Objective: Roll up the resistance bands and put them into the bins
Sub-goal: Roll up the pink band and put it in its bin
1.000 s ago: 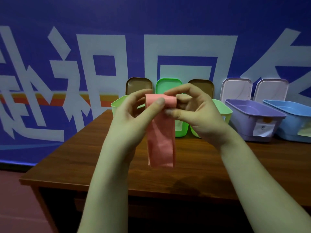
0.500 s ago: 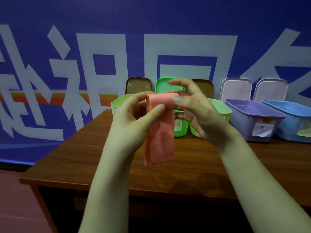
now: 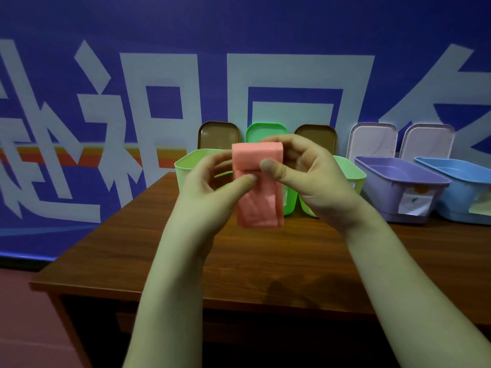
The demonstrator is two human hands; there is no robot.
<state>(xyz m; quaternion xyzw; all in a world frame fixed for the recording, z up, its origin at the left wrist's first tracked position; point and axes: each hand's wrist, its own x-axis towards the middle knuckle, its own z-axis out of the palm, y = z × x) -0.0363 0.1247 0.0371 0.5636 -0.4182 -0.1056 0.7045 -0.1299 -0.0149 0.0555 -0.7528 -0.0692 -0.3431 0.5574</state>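
While the pink resistance band [image 3: 257, 187] was held in the air above the wooden table [image 3: 265, 256], its upper part was wound into a flat roll and its loose tail hung straight down below the fingers, clear of the tabletop. The left hand [image 3: 210, 187] was closed on the band from the left side, its thumb pressed against the front of the strip just under the roll and its fingers curled behind. The right hand [image 3: 310, 179] gripped the roll from the right, the thumb laid across the lower front edge of the roll and the fingers wrapped over its top and back. Both forearms reached up from the bottom of the view.

Behind the hands, along the far edge of the table, stood a row of open bins. A pale green bin [image 3: 186, 168] showed to the left of the hands, a brighter green bin [image 3: 289, 200] was partly hidden behind the band, and another pale green bin [image 3: 350, 173] showed beside the right hand. Further right stood a purple bin [image 3: 398, 181] with a white label on its front, and just beside it a blue bin [image 3: 459, 181]. Lids leaned upright against the blue wall [image 3: 239, 35] behind the bins: two brown lids [image 3: 218, 135], a green lid [image 3: 265, 131] and two whitish lids [image 3: 373, 140]. Large pale characters covered the wall.
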